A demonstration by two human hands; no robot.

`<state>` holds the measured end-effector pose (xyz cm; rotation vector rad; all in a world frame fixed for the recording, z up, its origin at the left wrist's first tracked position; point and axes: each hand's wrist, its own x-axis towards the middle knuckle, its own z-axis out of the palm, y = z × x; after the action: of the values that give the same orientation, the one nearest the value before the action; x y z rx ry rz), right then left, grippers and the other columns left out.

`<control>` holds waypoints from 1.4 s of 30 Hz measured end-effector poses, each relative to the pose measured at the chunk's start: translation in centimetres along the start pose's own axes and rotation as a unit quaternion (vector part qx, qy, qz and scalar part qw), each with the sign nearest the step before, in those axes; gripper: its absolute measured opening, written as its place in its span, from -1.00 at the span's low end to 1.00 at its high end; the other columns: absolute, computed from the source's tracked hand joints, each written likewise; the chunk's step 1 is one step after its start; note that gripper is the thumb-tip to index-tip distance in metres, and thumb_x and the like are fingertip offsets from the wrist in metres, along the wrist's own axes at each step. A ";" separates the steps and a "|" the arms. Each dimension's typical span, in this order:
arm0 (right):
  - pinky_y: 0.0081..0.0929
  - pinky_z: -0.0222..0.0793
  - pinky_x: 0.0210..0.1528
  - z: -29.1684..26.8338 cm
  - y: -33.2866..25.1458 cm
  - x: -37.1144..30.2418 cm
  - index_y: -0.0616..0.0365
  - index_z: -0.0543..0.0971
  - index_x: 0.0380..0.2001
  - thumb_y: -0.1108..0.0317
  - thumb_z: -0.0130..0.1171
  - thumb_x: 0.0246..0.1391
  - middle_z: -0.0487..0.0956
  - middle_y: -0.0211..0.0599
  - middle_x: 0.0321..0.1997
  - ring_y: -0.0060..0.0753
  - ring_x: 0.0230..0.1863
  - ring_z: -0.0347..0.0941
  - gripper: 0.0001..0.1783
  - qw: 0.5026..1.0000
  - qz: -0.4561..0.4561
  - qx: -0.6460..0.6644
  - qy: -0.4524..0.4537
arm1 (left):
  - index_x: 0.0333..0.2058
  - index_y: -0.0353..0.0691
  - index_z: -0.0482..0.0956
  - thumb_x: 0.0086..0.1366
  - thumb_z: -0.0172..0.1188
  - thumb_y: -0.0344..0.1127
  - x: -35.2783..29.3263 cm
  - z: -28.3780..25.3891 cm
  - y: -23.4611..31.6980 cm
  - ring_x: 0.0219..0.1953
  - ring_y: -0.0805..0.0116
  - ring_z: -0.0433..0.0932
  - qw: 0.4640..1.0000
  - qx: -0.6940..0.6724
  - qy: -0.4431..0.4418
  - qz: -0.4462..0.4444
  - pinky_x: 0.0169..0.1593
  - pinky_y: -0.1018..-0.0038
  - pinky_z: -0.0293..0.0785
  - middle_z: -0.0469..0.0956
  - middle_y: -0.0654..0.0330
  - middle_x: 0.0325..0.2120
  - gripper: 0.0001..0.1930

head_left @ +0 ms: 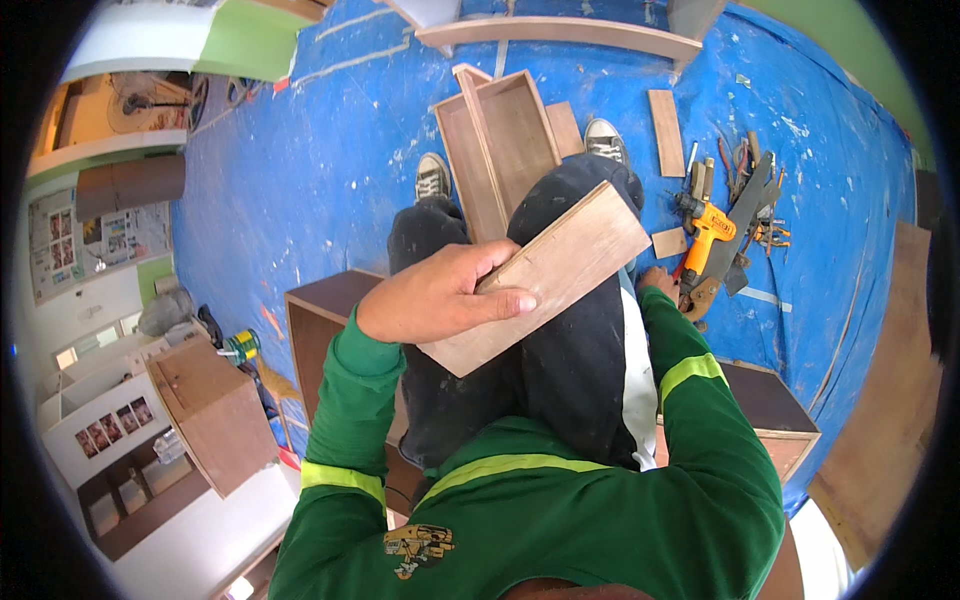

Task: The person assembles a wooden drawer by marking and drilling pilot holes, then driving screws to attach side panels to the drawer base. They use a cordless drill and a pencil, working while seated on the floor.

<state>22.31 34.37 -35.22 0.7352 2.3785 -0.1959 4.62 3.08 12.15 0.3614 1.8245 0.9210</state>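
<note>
Where the blue plastic sheet covers the floor, the following items lie, largest first.

Open-topped rectangular brown wooden drawer box: between the feet, a long strip lying lengthwise over it.

Flat, oblong pale-brown plywood board: above the lap, tilted diagonally across the black-trousered right leg; contact with the leg cannot be told. Left hand clamped on its nearer-left part, thumb on the upper face, fingers over the long edge. Likely light, stiff and dry, with little slip; raw edges may splinter and corners chip. Best hold: opposite long edges, about mid-length, for balance.

Grey-bladed handsaw with wooden handle: right, among tools. Right hand beside the handle, partly hidden; its grip cannot be told.

Orange-and-black power drill: just beside the saw blade.

Small rectangular light-brown wooden offcut: near the drill.
</note>
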 end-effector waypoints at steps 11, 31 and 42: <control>-0.13 0.62 -0.24 -2.8 1.5 -1.8 0.16 0.55 0.02 0.31 0.20 0.50 0.76 -0.06 -0.25 -0.07 -0.35 0.72 -0.82 0.842 -0.094 0.516 0.129 | 0.31 -0.31 0.55 0.62 0.18 -0.01 -1.6 -0.9 -2.5 0.06 -0.03 0.73 0.964 0.158 0.177 0.119 0.20 0.17 0.59 0.73 -0.14 0.04 -0.48; -0.40 0.58 0.01 -34.3 -4.0 -28.6 0.25 0.49 0.24 0.37 0.17 0.51 0.72 -0.22 -0.17 -0.38 -0.17 0.67 -0.66 0.612 -0.493 0.614 0.072 | 0.04 -0.14 0.72 0.35 0.47 -0.06 -5.2 6.3 -6.4 -0.17 0.06 0.71 0.794 0.265 0.490 0.243 -0.12 0.16 0.52 0.75 0.16 -0.17 -0.60; -0.44 0.61 0.00 -33.6 -9.6 -27.2 0.32 0.67 -0.04 0.53 0.32 0.32 0.78 -0.21 -0.14 -0.39 -0.10 0.74 -0.82 0.692 -0.573 0.428 0.098 | 0.11 -0.14 0.70 0.33 0.46 -0.19 -4.2 7.9 -6.3 -0.06 0.07 0.67 0.754 0.301 0.544 0.210 -0.01 0.12 0.47 0.73 0.18 -0.11 -0.60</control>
<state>16.69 24.36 7.61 -0.5839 2.5149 -1.8992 14.46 -0.35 8.80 0.7571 3.2532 0.8680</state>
